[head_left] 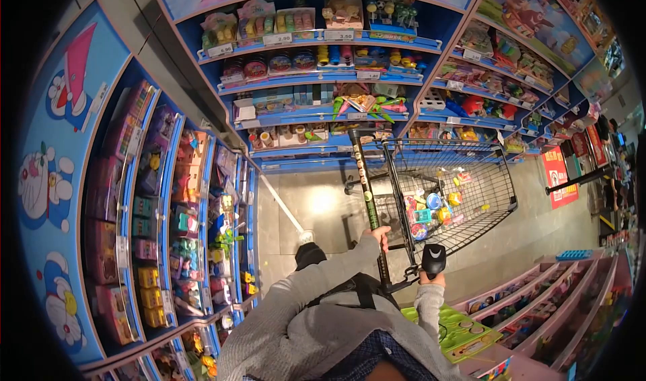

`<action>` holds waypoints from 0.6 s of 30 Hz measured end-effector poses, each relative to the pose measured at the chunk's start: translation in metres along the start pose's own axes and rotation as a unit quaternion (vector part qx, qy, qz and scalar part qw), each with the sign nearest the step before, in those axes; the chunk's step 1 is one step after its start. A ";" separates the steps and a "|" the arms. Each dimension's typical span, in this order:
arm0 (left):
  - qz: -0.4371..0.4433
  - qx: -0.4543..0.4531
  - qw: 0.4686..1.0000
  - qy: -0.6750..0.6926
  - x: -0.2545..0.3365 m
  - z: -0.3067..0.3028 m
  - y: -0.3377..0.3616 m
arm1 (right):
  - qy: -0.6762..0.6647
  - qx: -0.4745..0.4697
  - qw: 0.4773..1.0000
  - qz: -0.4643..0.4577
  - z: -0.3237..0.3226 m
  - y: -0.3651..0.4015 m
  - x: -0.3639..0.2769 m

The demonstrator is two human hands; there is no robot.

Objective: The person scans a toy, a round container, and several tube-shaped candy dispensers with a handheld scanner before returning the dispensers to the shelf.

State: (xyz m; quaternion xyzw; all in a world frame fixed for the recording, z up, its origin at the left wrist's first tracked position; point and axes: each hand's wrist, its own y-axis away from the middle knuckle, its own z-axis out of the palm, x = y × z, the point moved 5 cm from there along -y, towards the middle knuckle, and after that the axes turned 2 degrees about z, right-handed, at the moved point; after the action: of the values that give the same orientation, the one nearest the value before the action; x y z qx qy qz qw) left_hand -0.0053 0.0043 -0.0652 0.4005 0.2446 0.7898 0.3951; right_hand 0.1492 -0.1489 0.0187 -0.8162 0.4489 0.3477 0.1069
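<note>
My left hand (380,238) is closed around the dark handle bar (369,196) of a shopping cart (464,236). In my right hand (433,278) is a black handheld barcode scanner (433,260), held upright beside the cart's near corner; my fingers wrap its grip. The cart's wire basket holds a loose pile of small colorful packaged toys, among them a blue-lidded round tub (434,201) and a teal box (422,216). Small print on the packages is too blurred to read.
Blue shelves (316,71) packed with small toys and price tags stand ahead. Another stocked blue shelf unit (178,213) runs along my left. Low pink display racks (538,300) and a green tray (464,334) are at my right. A red floor sign (560,178) lies beyond the cart.
</note>
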 end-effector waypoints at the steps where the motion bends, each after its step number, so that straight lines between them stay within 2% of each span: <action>1: 0.012 0.022 0.999 0.027 -0.003 0.001 -0.001 | 0.038 0.028 0.998 -0.039 -0.001 0.002 -0.004; 2: 0.023 0.034 0.999 0.035 -0.006 0.001 -0.002 | 0.018 0.001 1.000 -0.002 0.000 0.003 -0.001; 3: 0.024 0.037 0.998 0.038 -0.004 0.004 0.001 | 0.020 -0.001 1.000 -0.003 0.001 0.006 0.000; 5: 0.056 0.057 0.996 0.037 0.009 0.006 0.005 | -0.012 0.048 0.998 -0.035 0.003 0.010 0.004; 6: 0.052 0.082 0.994 0.052 0.006 0.001 -0.005 | 0.020 0.096 0.993 -0.072 0.008 0.013 0.012; 7: 0.050 0.082 0.994 0.049 0.012 0.000 -0.004 | 0.020 0.096 0.993 -0.068 0.016 0.010 0.024; 9: 0.075 0.086 0.993 0.027 0.030 -0.002 -0.004 | -0.118 0.047 0.992 -0.019 0.036 0.005 0.050; 10: 0.079 0.091 0.993 0.020 0.037 -0.003 -0.003 | -0.127 0.057 0.989 -0.039 0.045 0.003 0.054; 11: 0.067 0.075 0.995 0.025 0.040 -0.008 -0.009 | -0.138 0.045 0.989 -0.009 0.045 0.009 0.040; 13: 0.081 0.065 0.994 0.020 0.049 -0.020 -0.015 | -0.064 0.037 0.997 -0.006 0.038 0.023 0.000; 14: 0.079 0.061 0.995 0.017 0.056 -0.023 -0.011 | -0.040 0.025 0.999 0.024 0.039 0.027 -0.013; 17: 0.087 0.053 0.995 -0.001 0.074 -0.037 0.000 | -0.068 -0.022 0.997 -0.022 0.059 0.036 -0.030; 18: 0.073 0.060 0.996 0.002 0.077 -0.045 0.000 | -0.065 -0.035 0.997 -0.003 0.055 0.043 -0.049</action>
State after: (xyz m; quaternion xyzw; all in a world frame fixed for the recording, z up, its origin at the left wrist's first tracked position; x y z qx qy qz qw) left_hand -0.0704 0.0648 -0.0564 0.4387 0.2622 0.8010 0.3117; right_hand 0.0711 -0.1147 0.0162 -0.7967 0.4258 0.4150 0.1085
